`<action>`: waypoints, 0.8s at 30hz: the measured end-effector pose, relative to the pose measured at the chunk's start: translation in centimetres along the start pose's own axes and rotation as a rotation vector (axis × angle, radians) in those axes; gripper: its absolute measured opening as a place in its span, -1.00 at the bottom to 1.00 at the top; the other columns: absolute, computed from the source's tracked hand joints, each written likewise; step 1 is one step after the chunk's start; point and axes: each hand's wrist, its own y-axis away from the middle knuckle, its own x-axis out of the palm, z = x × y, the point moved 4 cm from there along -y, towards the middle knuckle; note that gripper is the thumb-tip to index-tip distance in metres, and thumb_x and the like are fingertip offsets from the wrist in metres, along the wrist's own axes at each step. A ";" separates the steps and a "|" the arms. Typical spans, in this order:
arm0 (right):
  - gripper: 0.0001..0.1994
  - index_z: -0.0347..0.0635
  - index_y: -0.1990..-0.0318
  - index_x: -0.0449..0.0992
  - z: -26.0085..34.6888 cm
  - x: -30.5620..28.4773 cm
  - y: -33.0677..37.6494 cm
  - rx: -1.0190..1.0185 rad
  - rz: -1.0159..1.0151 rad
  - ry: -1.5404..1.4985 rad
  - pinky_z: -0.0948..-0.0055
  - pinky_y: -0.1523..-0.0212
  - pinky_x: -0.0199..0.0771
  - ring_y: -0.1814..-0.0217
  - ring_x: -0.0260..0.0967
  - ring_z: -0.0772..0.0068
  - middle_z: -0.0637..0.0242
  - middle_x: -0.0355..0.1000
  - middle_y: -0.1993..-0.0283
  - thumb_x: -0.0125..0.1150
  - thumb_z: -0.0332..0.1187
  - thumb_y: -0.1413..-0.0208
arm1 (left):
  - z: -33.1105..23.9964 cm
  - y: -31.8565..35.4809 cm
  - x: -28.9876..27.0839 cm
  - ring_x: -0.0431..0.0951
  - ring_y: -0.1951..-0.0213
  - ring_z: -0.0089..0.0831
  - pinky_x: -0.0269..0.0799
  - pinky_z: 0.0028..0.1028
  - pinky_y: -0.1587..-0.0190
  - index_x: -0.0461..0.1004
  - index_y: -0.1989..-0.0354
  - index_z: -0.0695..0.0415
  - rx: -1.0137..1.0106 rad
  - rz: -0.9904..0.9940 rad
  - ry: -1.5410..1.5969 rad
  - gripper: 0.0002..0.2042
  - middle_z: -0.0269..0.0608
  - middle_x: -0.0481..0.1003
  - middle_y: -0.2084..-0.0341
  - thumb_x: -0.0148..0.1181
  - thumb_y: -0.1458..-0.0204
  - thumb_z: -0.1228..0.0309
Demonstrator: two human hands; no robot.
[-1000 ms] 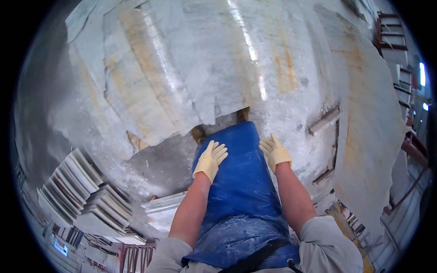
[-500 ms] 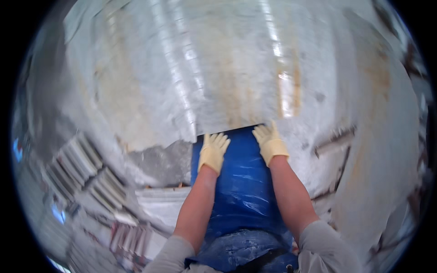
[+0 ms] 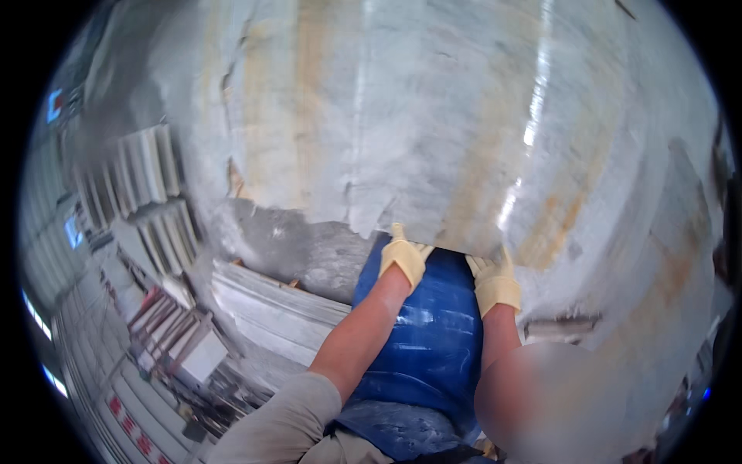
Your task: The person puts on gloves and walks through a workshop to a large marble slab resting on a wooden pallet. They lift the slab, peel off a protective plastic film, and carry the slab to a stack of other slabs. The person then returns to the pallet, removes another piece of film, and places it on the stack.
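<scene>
A large grey-white stone slab (image 3: 417, 116) with rusty brown streaks fills most of the view in front of me. Its near edge is rough and chipped on the left. My left hand (image 3: 405, 257), in a cream rubber glove, holds this edge, thumb on the slab's face and fingers at its underside. Farther right along the same edge, my right hand (image 3: 495, 283) grips in a similar way, in a matching glove. The ends of some fingers are hidden at the slab. Between my arms hangs a blue apron (image 3: 421, 340), wet and smeared with pale residue. A blurred patch covers part of my right forearm.
Pale stacked slabs (image 3: 270, 309) lie low on the left, beside a grey rough surface (image 3: 309, 247). Farther left stand upright racked slabs (image 3: 143, 166) and a reddish rack (image 3: 162, 321). Another brown-stained slab (image 3: 641, 309) stretches along the right.
The view has turned, so the slab's edge and both hands now appear farther right and lower. Both hands remain at the slab's edge, with the left hand's fingers angled more to the right.
</scene>
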 end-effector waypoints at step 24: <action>-0.59 -0.44 -0.33 0.30 12.0 7.8 -3.3 -0.427 0.000 1.366 0.25 -0.15 0.62 -0.17 0.54 -0.13 -0.27 0.41 -0.25 -0.08 -0.44 -0.41 | -4.6 -9.5 -5.2 0.46 -0.26 -0.30 0.22 -0.07 -0.38 0.16 -0.50 -0.01 -0.075 -0.014 -0.151 -0.48 -0.32 0.44 -0.31 -0.18 -0.35 0.42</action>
